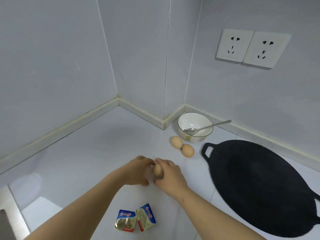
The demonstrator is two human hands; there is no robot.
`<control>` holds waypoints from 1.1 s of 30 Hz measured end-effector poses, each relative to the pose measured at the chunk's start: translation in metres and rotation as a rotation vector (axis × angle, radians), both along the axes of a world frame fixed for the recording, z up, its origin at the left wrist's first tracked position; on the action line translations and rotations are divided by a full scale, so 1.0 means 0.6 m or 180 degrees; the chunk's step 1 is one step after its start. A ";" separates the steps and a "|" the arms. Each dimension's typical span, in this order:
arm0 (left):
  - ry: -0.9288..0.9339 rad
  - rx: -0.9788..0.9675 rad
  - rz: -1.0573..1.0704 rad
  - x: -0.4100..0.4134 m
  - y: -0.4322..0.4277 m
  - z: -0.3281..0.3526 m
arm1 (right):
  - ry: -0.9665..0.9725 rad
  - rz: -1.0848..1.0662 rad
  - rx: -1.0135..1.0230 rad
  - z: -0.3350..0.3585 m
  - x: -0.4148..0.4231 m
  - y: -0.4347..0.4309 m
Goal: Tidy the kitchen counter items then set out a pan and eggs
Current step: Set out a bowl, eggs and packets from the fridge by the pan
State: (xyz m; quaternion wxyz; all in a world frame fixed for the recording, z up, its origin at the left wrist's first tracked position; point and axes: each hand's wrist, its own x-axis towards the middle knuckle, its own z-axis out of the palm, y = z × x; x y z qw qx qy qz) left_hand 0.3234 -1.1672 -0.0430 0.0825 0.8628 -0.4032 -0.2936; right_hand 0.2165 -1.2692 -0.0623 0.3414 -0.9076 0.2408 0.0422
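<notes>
A brown egg (157, 170) sits between my two hands in the middle of the counter. My right hand (170, 175) curls around it from the right. My left hand (138, 170) is at its left side with fingertips against it. Two more brown eggs (176, 141) (188, 150) lie touching each other on the counter beyond my hands. A wide flat black pan (259, 187) with loop handles lies on the counter to the right.
A white bowl (204, 135) holding a metal spoon (206, 127) stands in the wall corner behind the eggs. Two small foil butter packets (125, 220) (145, 217) lie near the front. Wall sockets (252, 47) are high on the right. A metal edge (13, 219) is at lower left.
</notes>
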 end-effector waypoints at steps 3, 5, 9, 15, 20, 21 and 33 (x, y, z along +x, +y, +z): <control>-0.0116 -0.0152 0.0163 0.000 0.005 -0.010 | -0.0016 -0.0060 -0.0012 -0.003 0.004 0.006; -0.0153 -0.0241 0.0198 -0.001 0.001 -0.014 | -0.0028 -0.0178 0.0049 -0.004 0.000 0.003; -0.0138 -0.0483 0.0245 -0.007 -0.021 -0.009 | -0.0088 -0.0749 0.0152 0.002 -0.022 -0.018; -0.0070 -0.0758 0.0315 -0.011 -0.085 -0.002 | -0.0142 -0.1365 0.0144 0.012 -0.044 -0.069; -0.0128 -0.0694 0.0481 -0.015 -0.129 -0.015 | -0.0115 -0.1443 0.0162 0.008 -0.038 -0.088; -0.0138 -0.0674 0.0496 -0.016 -0.132 -0.017 | -0.0098 -0.1435 0.0162 0.008 -0.036 -0.089; -0.0306 -0.0629 0.0716 -0.028 -0.145 -0.031 | -0.0044 -0.1388 -0.0110 -0.001 -0.037 -0.098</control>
